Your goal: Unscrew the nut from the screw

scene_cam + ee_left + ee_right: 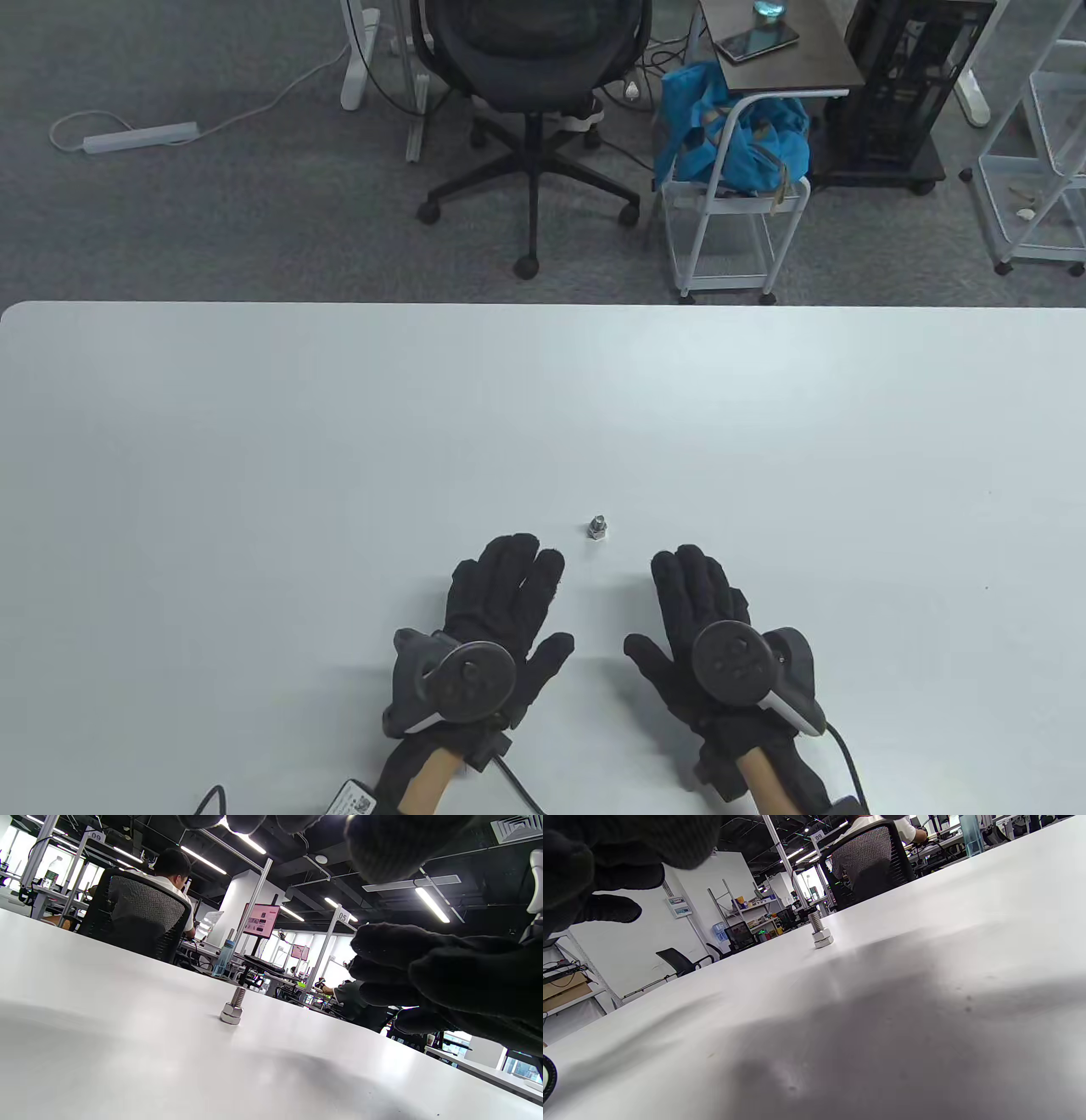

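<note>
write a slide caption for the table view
Gloved left hand and right hand rest on table, screw with nut upright between.

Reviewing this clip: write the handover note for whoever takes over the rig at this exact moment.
Left hand: flat on the table, holding nothing.
Right hand: flat on the table, holding nothing.
Screw: stands on its head just beyond the fingertips, between the two hands, threads pointing up. Nut sits low on the threads, near the head.
Done: nothing yet.
Left: pick up the screw, hold it, spin the nut off.
</note>
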`<state>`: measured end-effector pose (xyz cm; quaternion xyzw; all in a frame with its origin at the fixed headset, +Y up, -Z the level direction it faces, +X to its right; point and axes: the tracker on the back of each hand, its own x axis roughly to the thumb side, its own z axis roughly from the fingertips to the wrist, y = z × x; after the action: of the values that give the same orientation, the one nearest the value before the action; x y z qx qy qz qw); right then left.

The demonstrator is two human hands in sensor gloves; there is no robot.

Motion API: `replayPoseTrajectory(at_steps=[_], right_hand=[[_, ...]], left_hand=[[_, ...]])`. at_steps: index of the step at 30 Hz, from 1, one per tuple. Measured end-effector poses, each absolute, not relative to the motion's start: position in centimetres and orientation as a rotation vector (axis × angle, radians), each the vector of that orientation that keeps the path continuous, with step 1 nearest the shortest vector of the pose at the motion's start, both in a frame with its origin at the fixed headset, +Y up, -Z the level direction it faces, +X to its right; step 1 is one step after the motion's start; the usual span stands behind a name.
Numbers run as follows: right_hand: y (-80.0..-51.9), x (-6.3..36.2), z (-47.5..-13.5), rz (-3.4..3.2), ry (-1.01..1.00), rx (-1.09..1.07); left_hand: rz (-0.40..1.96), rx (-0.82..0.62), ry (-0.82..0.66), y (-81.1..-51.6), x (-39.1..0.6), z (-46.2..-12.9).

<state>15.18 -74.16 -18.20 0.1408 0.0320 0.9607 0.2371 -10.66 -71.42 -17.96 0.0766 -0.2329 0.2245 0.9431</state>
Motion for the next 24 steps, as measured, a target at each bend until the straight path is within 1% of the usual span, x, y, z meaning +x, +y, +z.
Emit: replayPoseTrajectory(at_steps=[7, 24], right_hand=[[-74.06, 15.30, -18.14, 2.628, 0.060, 0.386], [-74.15, 15.21, -18.13, 2.649, 0.075, 0.382]], left_hand=[[0.453, 0.153, -0.476, -71.35, -10.58, -17.89], [0.450, 0.115, -0.466, -71.66, -10.45, -18.15]])
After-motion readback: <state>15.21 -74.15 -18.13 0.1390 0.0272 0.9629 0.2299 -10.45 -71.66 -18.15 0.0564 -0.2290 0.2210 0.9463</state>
